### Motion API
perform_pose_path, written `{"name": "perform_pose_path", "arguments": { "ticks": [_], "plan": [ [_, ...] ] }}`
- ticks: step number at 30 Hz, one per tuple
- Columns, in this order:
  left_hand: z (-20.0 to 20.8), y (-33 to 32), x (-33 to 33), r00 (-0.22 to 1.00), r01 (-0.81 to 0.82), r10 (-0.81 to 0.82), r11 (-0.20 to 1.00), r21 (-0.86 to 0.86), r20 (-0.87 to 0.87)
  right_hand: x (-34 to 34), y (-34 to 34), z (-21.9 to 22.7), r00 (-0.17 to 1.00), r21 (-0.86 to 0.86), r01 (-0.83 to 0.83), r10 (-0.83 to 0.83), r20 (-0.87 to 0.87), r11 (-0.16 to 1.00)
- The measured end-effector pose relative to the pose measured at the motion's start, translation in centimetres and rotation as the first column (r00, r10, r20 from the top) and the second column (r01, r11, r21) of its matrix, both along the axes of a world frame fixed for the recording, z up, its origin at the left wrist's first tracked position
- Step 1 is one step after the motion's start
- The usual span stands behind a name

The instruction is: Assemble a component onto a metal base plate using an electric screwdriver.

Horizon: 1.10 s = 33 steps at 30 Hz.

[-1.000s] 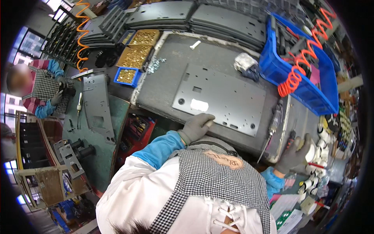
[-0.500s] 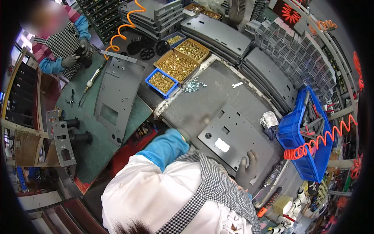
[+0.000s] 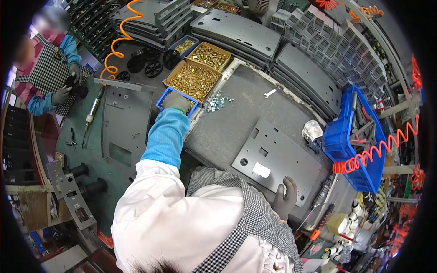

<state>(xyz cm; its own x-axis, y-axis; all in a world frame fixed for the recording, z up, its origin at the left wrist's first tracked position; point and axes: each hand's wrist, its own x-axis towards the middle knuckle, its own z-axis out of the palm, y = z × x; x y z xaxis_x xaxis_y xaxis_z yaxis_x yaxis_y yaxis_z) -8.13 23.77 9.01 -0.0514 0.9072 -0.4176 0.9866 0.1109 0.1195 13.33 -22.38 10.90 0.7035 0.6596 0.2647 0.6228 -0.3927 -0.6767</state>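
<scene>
The left hand (image 3: pixel 176 102) is inserted in the small blue tray (image 3: pixel 195 107); its fingers are hidden, so whether it grips anything cannot be determined. The right hand (image 3: pixel 285 199), fingers parted and holding nothing visible, is positioned at the near edge of the flat grey panel (image 3: pixel 283 157). The panel lies on the dark worktop (image 3: pixel 218 136). Silver fasteners (image 3: pixel 219 102) are heaped just beside the tray; a small wrench (image 3: pixel 270 93) lies beyond the panel.

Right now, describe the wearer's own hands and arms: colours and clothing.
The left hand and right hand wear grey gloves. On the left arm, a bright blue sleeve cover meets a white sleeve; the right sleeve can't be made out.
</scene>
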Motion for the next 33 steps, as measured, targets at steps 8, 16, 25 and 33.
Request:
{"name": "perform_pose_path", "arguments": {
  "ticks": [8,16,25,33],
  "plan": [
    [-2.7,-1.4,-3.3,0.976,0.158,-0.186,0.963,0.216,0.116,-0.9,-0.1,-0.2,0.997,-0.011,0.045,-0.046,-0.064,0.999],
    [-3.8,-1.8,-4.5,0.909,-0.072,-0.098,0.921,0.384,0.406,-1.0,3.4,1.0,0.997,-0.037,-0.072,0.072,-0.011,0.997],
    [-4.2,2.1,-3.9,0.985,0.069,-0.102,0.974,0.217,0.143,-1.6,5.5,1.8,0.987,-0.032,-0.142,0.144,0.07,0.989],
    [-4.2,1.6,-4.3,0.966,0.064,-0.119,0.969,0.237,0.228,-1.2,4.2,0.6,0.992,0.013,-0.124,0.124,0.037,0.992]
  ]
}}
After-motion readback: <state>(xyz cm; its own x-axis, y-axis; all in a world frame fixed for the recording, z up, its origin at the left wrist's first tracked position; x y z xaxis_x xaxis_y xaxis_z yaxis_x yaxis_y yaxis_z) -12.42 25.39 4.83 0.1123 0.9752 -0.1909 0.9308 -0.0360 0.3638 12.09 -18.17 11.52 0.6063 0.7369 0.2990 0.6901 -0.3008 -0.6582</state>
